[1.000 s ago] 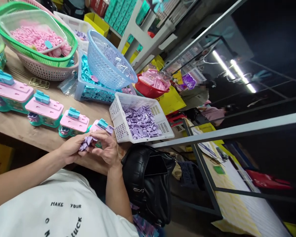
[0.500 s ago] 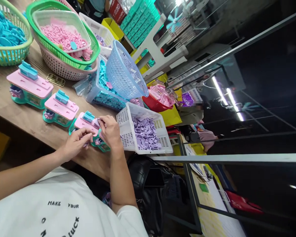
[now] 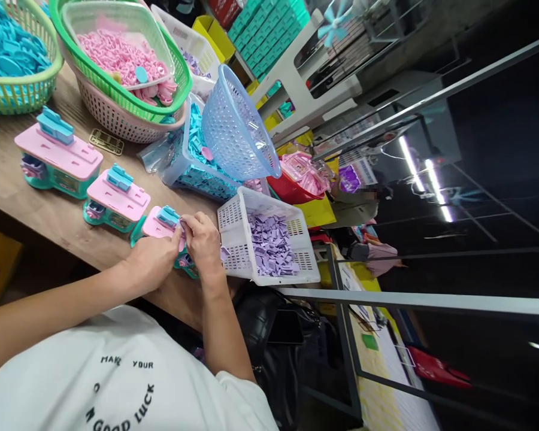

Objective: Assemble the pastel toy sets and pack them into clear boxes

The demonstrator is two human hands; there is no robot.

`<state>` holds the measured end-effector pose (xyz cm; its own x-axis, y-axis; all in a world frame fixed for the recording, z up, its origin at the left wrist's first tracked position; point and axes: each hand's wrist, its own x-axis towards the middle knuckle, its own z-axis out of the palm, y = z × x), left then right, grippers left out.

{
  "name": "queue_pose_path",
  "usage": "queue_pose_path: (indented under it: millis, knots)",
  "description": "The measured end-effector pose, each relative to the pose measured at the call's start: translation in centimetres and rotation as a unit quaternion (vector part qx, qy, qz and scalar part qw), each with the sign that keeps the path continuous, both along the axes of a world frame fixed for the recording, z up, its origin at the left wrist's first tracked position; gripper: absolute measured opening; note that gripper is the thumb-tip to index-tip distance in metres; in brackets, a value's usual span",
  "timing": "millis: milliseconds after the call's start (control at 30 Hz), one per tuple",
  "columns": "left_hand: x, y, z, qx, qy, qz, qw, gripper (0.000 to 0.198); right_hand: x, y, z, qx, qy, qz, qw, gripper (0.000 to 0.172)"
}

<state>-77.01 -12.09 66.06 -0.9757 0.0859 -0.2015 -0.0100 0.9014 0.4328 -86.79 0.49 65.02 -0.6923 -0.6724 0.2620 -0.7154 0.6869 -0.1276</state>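
Nearest me on the table's edge is a small toy house with a pink top, a blue plastic piece on it and a teal base. My right hand pinches a small purple plastic piece at the top's right end, mostly covered by the fingers. Curled beside it, my left hand has its fingertips against the same spot; anything inside its fingers is hidden. Two similar toy houses, a middle one and a far left one, stand in a row to the left.
A white basket of purple pieces stands right of my hands. Behind are a blue basket, a bin of blue parts, a green basket with pink parts and a yellow-green basket. A black bag is below right.
My left hand has moved right and up to meet my right hand at the toy house, its fingers now more curled. The purple piece is now more covered. The view has shifted slightly.
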Motion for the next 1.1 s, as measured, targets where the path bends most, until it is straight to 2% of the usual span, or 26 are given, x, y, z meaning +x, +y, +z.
queue_pose_path:
  millis: [67, 133, 167, 233, 300, 333, 400, 500, 567, 700, 767, 833, 900, 933, 1000, 1100]
  knots:
    - [0.1, -0.4, -0.6, 0.065, 0.039, 0.028, 0.997, 0.062, 0.4, 0.1, -0.2, -0.019, 0.008, -0.004, 1.000, 0.026]
    - [0.6, -1.1, -1.5, 0.227, 0.085, 0.058, 0.968, 0.044, 1.3, 0.3, -0.2, -0.075, 0.026, 0.000, 0.997, 0.024]
    - [0.9, -1.5, -1.8, 0.336, 0.088, 0.077, 0.935, 0.038, 2.0, 0.3, -0.1, -0.115, 0.034, 0.007, 0.993, 0.024]
    - [1.7, -2.3, -2.2, 0.540, 0.054, 0.128, 0.830, 0.043, 3.8, 0.1, 0.2, -0.187, 0.024, 0.049, 0.981, 0.028]
    - [2.5, -3.0, -2.1, 0.656, 0.011, 0.196, 0.728, 0.054, 5.4, -0.5, 0.4, -0.223, -0.026, 0.126, 0.966, 0.027]
    - [2.8, -3.3, -1.9, 0.682, 0.000, 0.225, 0.696, 0.058, 6.0, -0.9, 0.5, -0.231, -0.059, 0.163, 0.957, 0.024]
    - [3.2, -3.7, -1.3, 0.703, -0.016, 0.257, 0.663, 0.062, 6.5, -1.8, 0.4, -0.255, -0.111, 0.193, 0.941, 0.021]
    - [3.5, -4.0, -0.8, 0.724, -0.041, 0.246, 0.643, 0.063, 6.2, -3.1, 0.0, -0.295, -0.145, 0.142, 0.934, 0.026]
    - [3.6, -4.2, -0.8, 0.745, -0.037, 0.237, 0.623, 0.058, 5.8, -3.9, -0.3, -0.301, -0.133, 0.110, 0.938, 0.028]
    - [3.7, -4.6, -0.9, 0.796, -0.033, 0.269, 0.541, 0.042, 5.7, -5.4, -1.0, -0.299, -0.059, 0.092, 0.948, 0.033]
    - [3.7, -4.9, -1.0, 0.810, -0.036, 0.275, 0.516, 0.038, 5.7, -5.8, -1.1, -0.299, -0.046, 0.073, 0.950, 0.034]
    - [3.6, -5.2, -1.3, 0.810, -0.027, 0.268, 0.521, 0.040, 5.3, -5.9, -0.8, -0.286, -0.039, 0.043, 0.957, 0.034]
    - [3.6, -5.4, -1.7, 0.787, -0.002, 0.263, 0.558, 0.044, 4.3, -6.1, -0.1, -0.250, -0.032, 0.015, 0.968, 0.033]
    - [3.6, -5.5, -2.0, 0.762, 0.018, 0.264, 0.591, 0.046, 3.5, -6.3, 0.4, -0.222, -0.032, 0.005, 0.974, 0.032]
    - [3.5, -5.5, -2.8, 0.680, 0.086, 0.263, 0.679, 0.051, 1.7, -7.2, 1.3, -0.152, -0.045, 0.001, 0.987, 0.028]
    - [3.7, -5.3, -3.8, 0.503, 0.189, 0.232, 0.811, 0.052, -1.2, -9.2, 2.1, -0.051, -0.068, 0.044, 0.995, 0.019]
